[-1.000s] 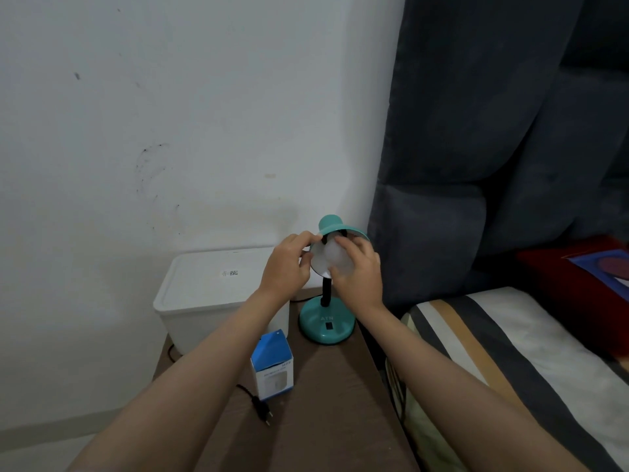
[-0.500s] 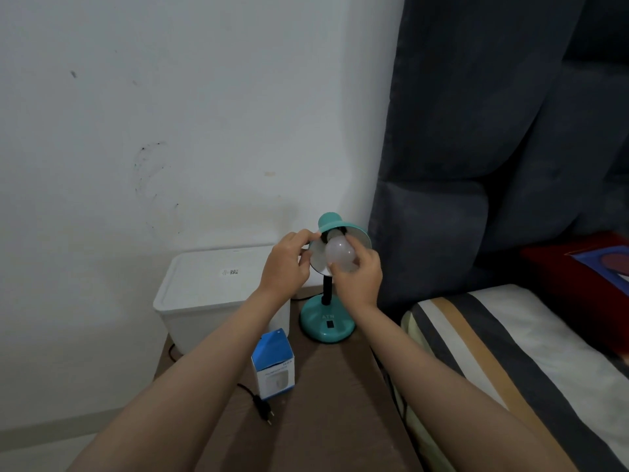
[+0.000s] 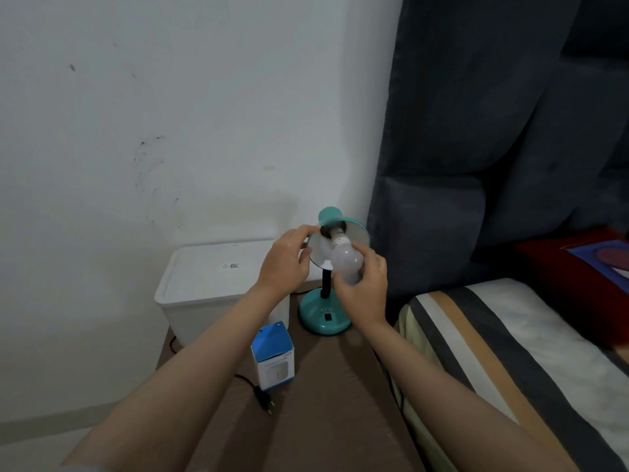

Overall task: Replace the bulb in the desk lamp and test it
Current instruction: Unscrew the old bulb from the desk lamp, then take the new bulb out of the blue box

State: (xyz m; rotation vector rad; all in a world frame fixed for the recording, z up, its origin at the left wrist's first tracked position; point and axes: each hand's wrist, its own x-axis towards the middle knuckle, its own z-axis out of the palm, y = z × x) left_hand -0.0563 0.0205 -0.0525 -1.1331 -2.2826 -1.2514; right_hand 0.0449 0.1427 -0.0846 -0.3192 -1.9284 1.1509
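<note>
1. One teal desk lamp point(image 3: 325, 315).
2. One white bulb point(image 3: 343, 258).
3. One blue-and-white bulb box point(image 3: 273, 359).
4. One white lidded bin point(image 3: 214, 287).
5. One black plug point(image 3: 266, 401) on its cord.
6. Two hands: left hand point(image 3: 284, 258), right hand point(image 3: 366, 289).
7. One brown table point(image 3: 323, 420).
8. One striped bed point(image 3: 510, 362).
</note>
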